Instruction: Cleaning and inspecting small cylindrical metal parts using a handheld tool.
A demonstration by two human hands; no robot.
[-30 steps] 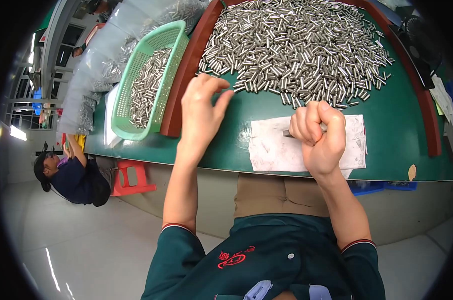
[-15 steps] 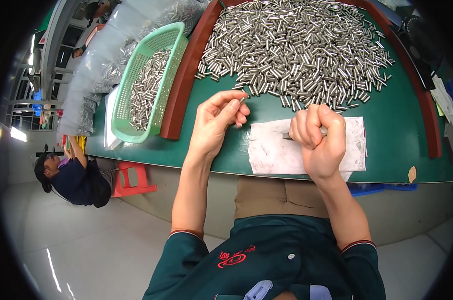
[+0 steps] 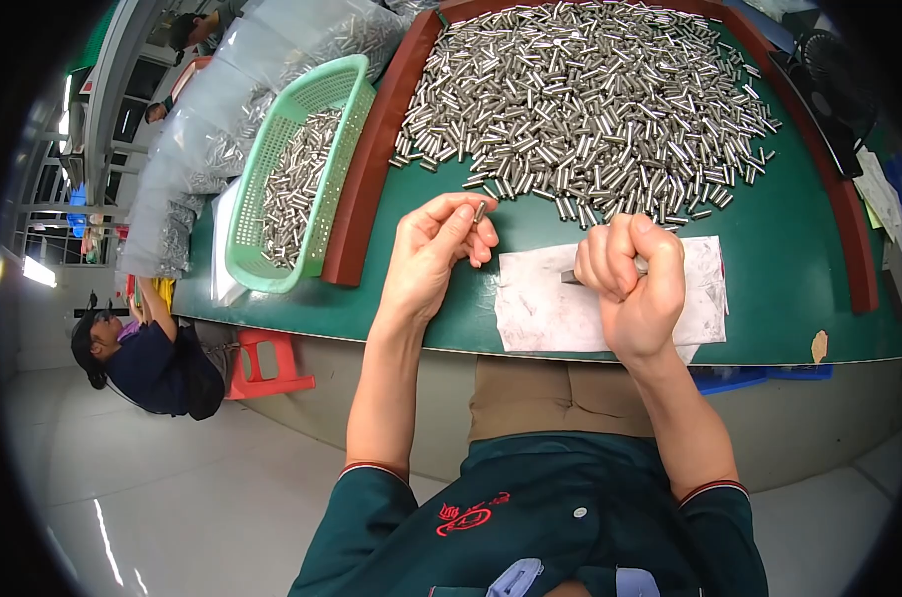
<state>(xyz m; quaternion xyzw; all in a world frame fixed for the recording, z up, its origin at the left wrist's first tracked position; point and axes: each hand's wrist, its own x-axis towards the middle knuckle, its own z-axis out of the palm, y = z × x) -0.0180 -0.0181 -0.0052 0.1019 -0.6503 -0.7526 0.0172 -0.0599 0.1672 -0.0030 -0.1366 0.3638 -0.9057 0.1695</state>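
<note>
Between the thumb and fingers of my left hand (image 3: 433, 247) is a small metal pin (image 3: 480, 212), held tilted up just in front of a large pile of similar pins (image 3: 590, 104). My right hand (image 3: 638, 289) is closed in a fist over a smudged white cloth (image 3: 545, 316). It grips a slim grey tool (image 3: 569, 278) whose end sticks out on the left side of the fist; the rest is mostly hidden by the fingers, so its kind cannot be made out.
Dark red rails (image 3: 356, 214) border the green table (image 3: 769, 289). Left of them stands a light green basket (image 3: 316, 239) of pins, beside clear plastic bags (image 3: 207, 149). A small black fan (image 3: 834, 75) is at the far right. Another person (image 3: 157, 358) works beyond a red stool (image 3: 272, 366).
The pin in my left hand has turned more upright and shows more between the fingertips. My right hand keeps its grip over the cloth. The whole view has shifted slightly.
</note>
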